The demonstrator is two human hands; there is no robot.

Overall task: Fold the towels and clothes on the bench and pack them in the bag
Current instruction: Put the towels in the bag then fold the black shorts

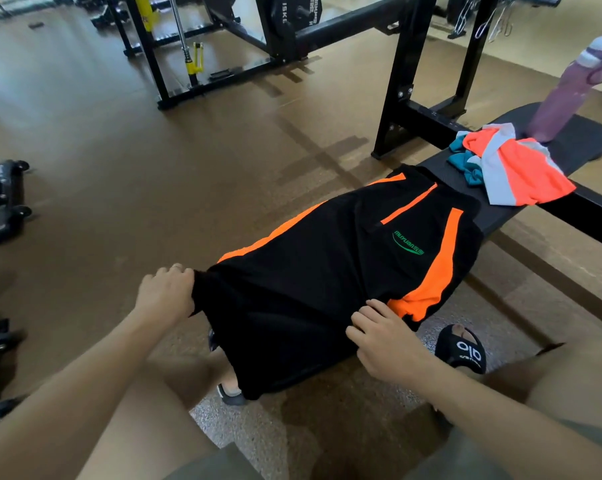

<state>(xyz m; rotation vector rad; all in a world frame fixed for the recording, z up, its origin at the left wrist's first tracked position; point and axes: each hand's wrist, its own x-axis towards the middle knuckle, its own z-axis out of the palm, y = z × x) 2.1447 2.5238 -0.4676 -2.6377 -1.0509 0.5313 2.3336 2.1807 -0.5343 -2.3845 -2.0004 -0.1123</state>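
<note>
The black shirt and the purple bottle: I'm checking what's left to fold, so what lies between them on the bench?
In the head view, a crumpled pile lies between the black shirt and the purple bottle: an orange and grey garment over a teal cloth.

Black/orange shirt (327,271) spread flat on bench (586,136); orange-grey top (521,171) crumpled beyond.

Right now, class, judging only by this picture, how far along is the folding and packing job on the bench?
Nothing looks finished: no folded pile and no bag show. In hand: the black and orange shirt lies spread along the bench, its near hem in the grip of the left hand and the right hand. Left: the orange and grey garment and teal cloth, still crumpled beside the purple bottle.
</note>
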